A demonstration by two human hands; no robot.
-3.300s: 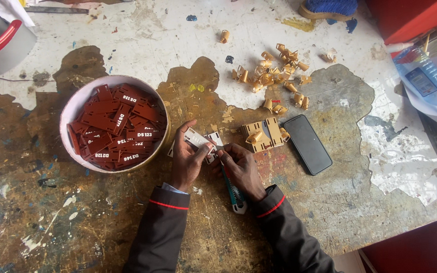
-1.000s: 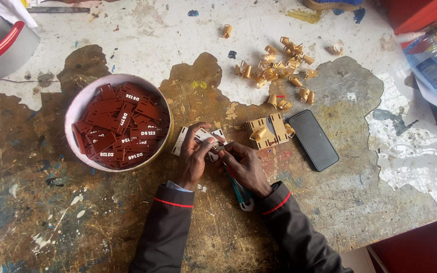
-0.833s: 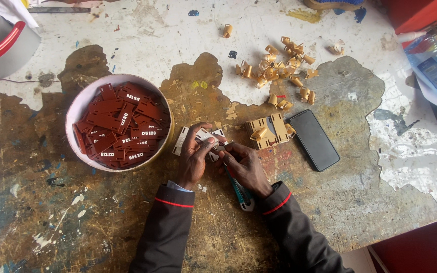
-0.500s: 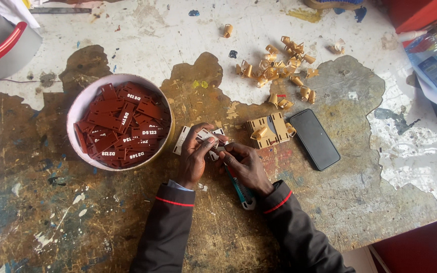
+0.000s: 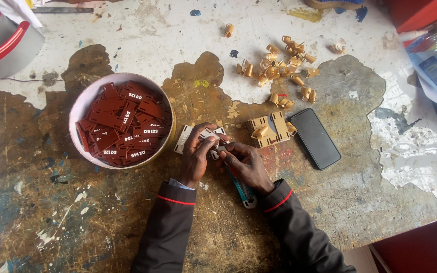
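Two hands meet on one small white plastic piece (image 5: 209,137), right at the middle of the bench. Your left hand (image 5: 196,156) pinches it from above with thumb and fingertips pressed together on it, so it stays pinned against the wood. Your right hand (image 5: 244,164) closes in from the other side, fingers curled tight around a teal-handled cutter (image 5: 242,188) whose handle runs back under your palm toward the sleeve; the blade tip is hidden by your fingers, so I can't tell where it touches. The grip looks set for steadying with one hand and working with the other.

Just left of the grip, touching the pinned piece, lies a second white strip (image 5: 182,140). Just right of it sits a tan slotted block (image 5: 269,129) with a curled shaving on top, and beyond that a black phone (image 5: 315,138) lies face up, clear of the work.

Further left, within easy reach, a round pink-rimmed bowl (image 5: 84,103) is filled almost to the rim with dark red flat tags (image 5: 122,124), stacked loosely at all angles. Above and right of the grip a scatter of tan curled shavings (image 5: 279,64) lies loose on the worn workbench (image 5: 51,212), in no container.
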